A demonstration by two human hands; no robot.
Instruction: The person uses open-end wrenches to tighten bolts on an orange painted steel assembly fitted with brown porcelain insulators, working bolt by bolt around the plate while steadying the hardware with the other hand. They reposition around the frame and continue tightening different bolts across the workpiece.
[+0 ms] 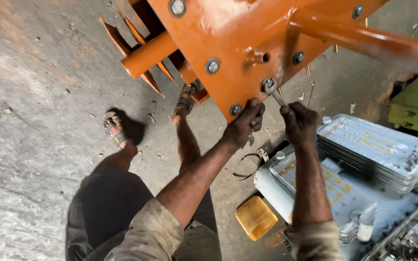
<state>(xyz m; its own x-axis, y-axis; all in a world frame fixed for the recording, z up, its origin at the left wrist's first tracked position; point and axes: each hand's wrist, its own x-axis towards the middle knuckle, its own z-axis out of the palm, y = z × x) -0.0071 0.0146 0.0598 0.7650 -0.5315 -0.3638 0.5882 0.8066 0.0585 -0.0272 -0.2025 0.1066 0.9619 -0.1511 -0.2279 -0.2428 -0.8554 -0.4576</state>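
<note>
Concrete floor [35,145], grey, stained and littered with small chips, is filling the left half of the view and is carrying everything else. Orange-painted steel frame [228,43], a flat plate with welded round tubes and a row of silver bolt heads, is hanging across the top and is tilting down toward the person. Pale grey metal machine housing [354,188] with stacked ribbed fins is lying at lower right, just beside the right forearm, dusted with dark grit. Green painted block [414,104] is showing at the right edge, well apart from the hands. Yellow plastic canister [256,217] is lying on the floor between the two forearms, near the housing. Person's sandalled feet [117,129] are standing on the floor under the frame. Left hand [245,126], blackened with grease, is pressing against the lower corner of the orange plate, fingers curled and thumb resting just beside a bolt head; whether anything is held inside it cannot be told. Right hand [299,123] is closing in a tight fist around the handle of a slim grey steel spanner [277,98]. Spanner is angling up and left from that fist, its head sitting on a silver washer-backed bolt [268,85] near the plate's lower right edge, just above both hands.
</note>
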